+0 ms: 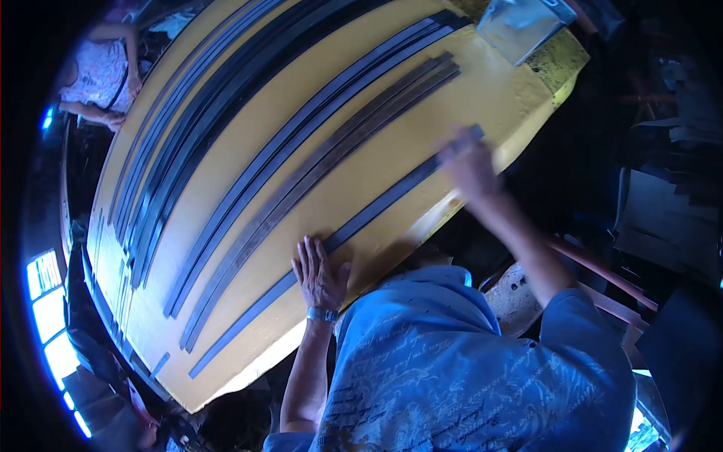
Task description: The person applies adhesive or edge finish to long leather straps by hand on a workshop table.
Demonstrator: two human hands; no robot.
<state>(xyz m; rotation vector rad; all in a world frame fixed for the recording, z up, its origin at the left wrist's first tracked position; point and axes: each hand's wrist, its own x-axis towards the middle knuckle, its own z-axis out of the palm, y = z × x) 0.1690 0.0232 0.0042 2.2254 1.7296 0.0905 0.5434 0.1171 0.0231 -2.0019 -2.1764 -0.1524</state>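
Our left hand (322, 280) lies spread flat over the nearest dark strip (388, 197) on the yellow counter (506, 96); our right hand (471, 172) blurs at its right end, grip impossible to tell. We do well to press evenly, leaving the strip straight.

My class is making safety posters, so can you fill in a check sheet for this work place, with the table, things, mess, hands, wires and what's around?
Surface: tan tabletop, wide and with strips across much of it.
Job's things: nearest dark strip, lying lengthwise under the hands.
Clutter: more strips in rows beyond; a pale container at the upper right end.
Left hand: fingers spread, pressed on the strip.
Right hand: near the strip's upper end, blurred; grip unclear.
Cables: nothing seen clearly.
Surroundings: another person at the left edge; bright windows; otherwise mostly dark.
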